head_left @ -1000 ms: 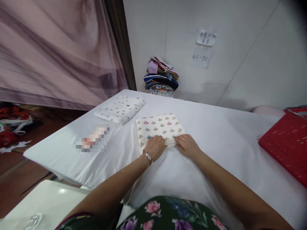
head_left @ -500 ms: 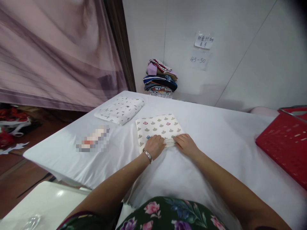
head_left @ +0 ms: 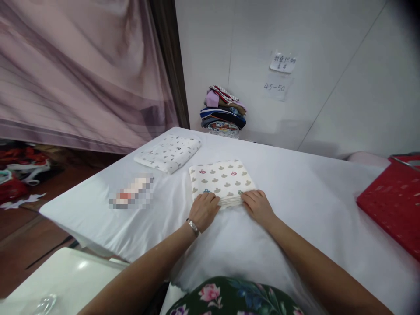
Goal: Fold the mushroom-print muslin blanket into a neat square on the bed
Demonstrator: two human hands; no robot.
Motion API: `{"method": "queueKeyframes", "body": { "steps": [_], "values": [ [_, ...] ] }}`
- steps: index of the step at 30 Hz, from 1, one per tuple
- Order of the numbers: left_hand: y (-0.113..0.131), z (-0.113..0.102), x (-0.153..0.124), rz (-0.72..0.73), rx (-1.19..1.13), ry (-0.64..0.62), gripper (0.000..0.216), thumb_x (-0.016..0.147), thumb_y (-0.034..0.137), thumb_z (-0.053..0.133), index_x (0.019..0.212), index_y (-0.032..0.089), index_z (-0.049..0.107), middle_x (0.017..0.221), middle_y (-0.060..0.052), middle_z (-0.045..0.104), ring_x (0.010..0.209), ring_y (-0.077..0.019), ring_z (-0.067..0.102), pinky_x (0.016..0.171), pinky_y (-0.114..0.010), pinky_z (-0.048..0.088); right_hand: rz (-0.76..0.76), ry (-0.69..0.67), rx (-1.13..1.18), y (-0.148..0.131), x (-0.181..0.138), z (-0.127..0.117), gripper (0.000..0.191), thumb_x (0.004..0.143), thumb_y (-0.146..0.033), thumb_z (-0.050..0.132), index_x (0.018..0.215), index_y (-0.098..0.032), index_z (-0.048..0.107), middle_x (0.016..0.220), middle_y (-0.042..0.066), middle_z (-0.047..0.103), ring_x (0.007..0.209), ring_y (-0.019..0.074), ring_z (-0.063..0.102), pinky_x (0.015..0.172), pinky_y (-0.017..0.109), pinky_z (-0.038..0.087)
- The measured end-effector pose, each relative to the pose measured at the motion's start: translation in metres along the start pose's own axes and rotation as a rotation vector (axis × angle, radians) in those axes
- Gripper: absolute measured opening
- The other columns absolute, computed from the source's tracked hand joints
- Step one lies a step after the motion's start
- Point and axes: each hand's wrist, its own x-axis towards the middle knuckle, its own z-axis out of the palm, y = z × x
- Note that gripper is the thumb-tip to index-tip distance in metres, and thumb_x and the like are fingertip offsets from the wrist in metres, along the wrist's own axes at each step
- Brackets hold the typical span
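A folded cream cloth (head_left: 223,177) with grey, red, blue and green motifs lies on the white-covered table in front of me. Its stacked layers show along the near edge. My left hand (head_left: 205,211), with a bracelet at the wrist, has its fingers bent over the near left corner; the thumb is mostly hidden. At the near right corner, my right hand (head_left: 259,206) grips the edge, fingers on top. Further back to the left sits a second folded white cloth (head_left: 169,153) with small dark prints, touched by neither hand.
A blurred-out object (head_left: 131,191) lies left of the cloth. A red basket (head_left: 393,201) stands at the right edge. Behind the table rises a stack of folded fabrics (head_left: 223,111) against the wall. A white stool-like surface (head_left: 65,275) is at lower left.
My left hand has slid a little left along the near edge, showing more of the layers between my hands. The whole view has shifted slightly.
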Motion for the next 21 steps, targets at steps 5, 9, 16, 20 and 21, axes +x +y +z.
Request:
{"method": "queueKeyframes", "body": {
  "steps": [5,9,16,20,21],
  "values": [
    [-0.003,0.005,-0.006,0.047,-0.022,0.0,0.01,0.084,0.023,0.05,0.091,0.02,0.057,0.086,-0.004,0.056,0.085,-0.0198,0.047,0.073,-0.035,0.037,-0.01,-0.023,0.071,-0.024,0.018,-0.014,0.038,0.078,-0.011,0.044,0.114,-0.017,0.053,0.117,0.01,0.057,0.107,0.0225,0.049,0.099,0.046,0.025],
    [-0.003,0.003,-0.007,0.063,-0.04,-0.002,0.012,0.085,0.023,0.047,0.092,0.02,0.057,0.086,-0.004,0.057,0.084,-0.0196,0.048,0.073,-0.035,0.038,-0.108,-0.12,0.099,-0.04,0.026,-0.008,0.046,0.084,-0.022,0.042,0.13,-0.018,0.041,0.134,0.01,0.044,0.124,0.0242,0.038,0.103,0.049,0.025],
    [-0.013,-0.001,-0.014,0.081,-0.283,0.085,0.018,0.086,0.026,0.047,0.095,0.02,0.06,0.088,-0.005,0.06,0.084,-0.0174,0.052,0.078,-0.034,0.041,-0.16,-0.18,0.073,-0.038,0.009,0.015,0.053,0.087,-0.017,0.038,0.139,-0.018,0.028,0.14,0.008,0.036,0.131,0.0218,0.028,0.105,0.048,0.027],
    [-0.034,-0.003,-0.005,-0.088,-0.448,0.234,0.02,0.086,0.031,0.046,0.085,0.019,0.062,0.088,-0.005,0.061,0.085,-0.015,0.055,0.081,-0.03,0.044,-0.137,-0.201,0.125,-0.041,0.011,0.01,0.052,0.087,-0.021,0.04,0.138,-0.018,0.03,0.14,0.008,0.036,0.13,0.0221,0.029,0.106,0.048,0.026],
    [-0.042,-0.003,-0.002,-0.154,-0.452,0.271,0.019,0.085,0.031,0.047,0.086,0.019,0.063,0.091,-0.005,0.061,0.089,-0.0156,0.055,0.083,-0.031,0.044,-0.121,-0.211,0.153,-0.041,0.012,0.007,0.051,0.087,-0.024,0.041,0.137,-0.019,0.032,0.139,0.008,0.037,0.129,0.0223,0.031,0.106,0.048,0.026]
  ]
}}
